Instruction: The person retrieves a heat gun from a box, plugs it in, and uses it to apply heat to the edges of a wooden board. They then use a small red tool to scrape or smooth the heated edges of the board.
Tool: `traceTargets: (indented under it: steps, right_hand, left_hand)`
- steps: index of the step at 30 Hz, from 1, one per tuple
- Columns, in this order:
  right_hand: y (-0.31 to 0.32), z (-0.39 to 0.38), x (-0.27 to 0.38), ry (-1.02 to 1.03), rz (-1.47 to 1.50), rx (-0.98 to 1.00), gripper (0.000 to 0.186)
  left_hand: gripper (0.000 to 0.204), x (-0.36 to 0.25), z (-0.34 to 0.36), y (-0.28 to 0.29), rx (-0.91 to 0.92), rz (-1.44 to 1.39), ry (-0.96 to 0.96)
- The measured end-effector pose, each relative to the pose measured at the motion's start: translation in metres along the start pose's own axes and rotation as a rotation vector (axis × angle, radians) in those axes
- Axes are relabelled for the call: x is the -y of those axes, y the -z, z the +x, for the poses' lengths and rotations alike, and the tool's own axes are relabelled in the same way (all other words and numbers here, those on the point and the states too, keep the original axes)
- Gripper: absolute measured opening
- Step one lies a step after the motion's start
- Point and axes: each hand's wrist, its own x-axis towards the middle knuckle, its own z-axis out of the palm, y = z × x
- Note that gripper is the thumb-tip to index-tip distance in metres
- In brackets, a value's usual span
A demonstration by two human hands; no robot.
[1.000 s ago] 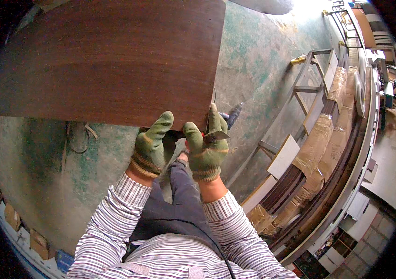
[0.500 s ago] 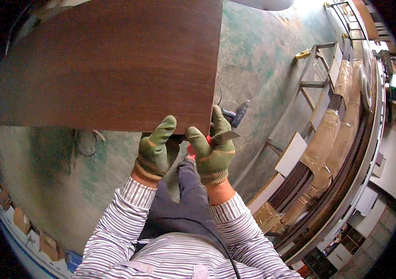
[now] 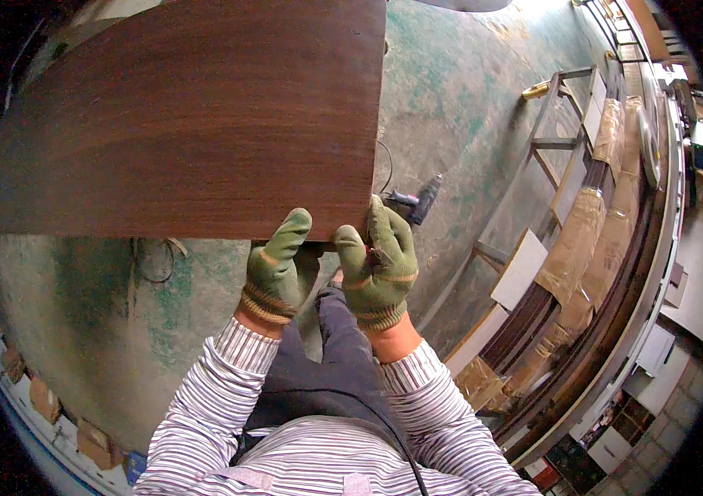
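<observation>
A large dark-brown wood-grain board [image 3: 203, 140] lies in front of me, its near right corner between my hands. My left hand [image 3: 273, 269], in a green knitted glove, grips the near edge, thumb up against it and fingers out of sight below. My right hand [image 3: 378, 273], gloved alike, is closed at the corner, thumb at the near edge and fingers along the right side. In it is a knife [image 3: 373, 255]; only a bit of red and dark metal shows. Something dark under the edge between the hands cannot be made out.
A cordless drill [image 3: 419, 200] lies on the greenish concrete floor [image 3: 451, 99] right of the board. A metal frame [image 3: 556, 144] and long cardboard-wrapped bundles [image 3: 579, 240] line the right side. A cable loop [image 3: 156, 263] lies below the board's near edge; small boxes [image 3: 95, 442] stand lower left.
The knife blade, which stuck out to the right of my right hand, has turned and is now mostly hidden. The board's corner appears slightly further left. My left hand has hardly moved.
</observation>
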Motion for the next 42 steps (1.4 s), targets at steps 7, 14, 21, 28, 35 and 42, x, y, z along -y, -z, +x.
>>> traceTargets:
  steps: [7, 14, 21, 28, 35, 42]
  right_hand:
    - [0.002, 0.002, -0.008, 0.065, -0.05, 0.037, 0.049]
    - [-0.013, -0.002, -0.016, -0.338, 0.708, -0.019, 0.058]
    - [-0.002, 0.009, -0.018, -0.016, 0.195, 0.081, 0.061]
    - [0.004, 0.017, -0.015, 0.131, 0.028, 0.103, 0.063]
    - [-0.003, -0.005, -0.019, -0.123, 0.34, -0.016, 0.055]
    - [0.002, 0.002, -0.013, 0.039, 0.053, 0.026, 0.051]
  left_hand:
    - [0.039, 0.007, 0.002, 0.002, -0.032, 0.27, -0.082]
    - [0.029, 0.004, 0.006, 0.013, -0.116, -0.004, 0.063]
    - [0.033, 0.008, 0.004, 0.01, -0.068, 0.097, -0.08]
    - [0.034, 0.007, 0.001, 0.004, -0.042, 0.109, -0.117]
    - [0.034, 0.003, 0.006, 0.006, -0.082, 0.293, -0.058]
    - [0.032, 0.0, 0.002, 0.0, -0.015, 0.053, -0.066]
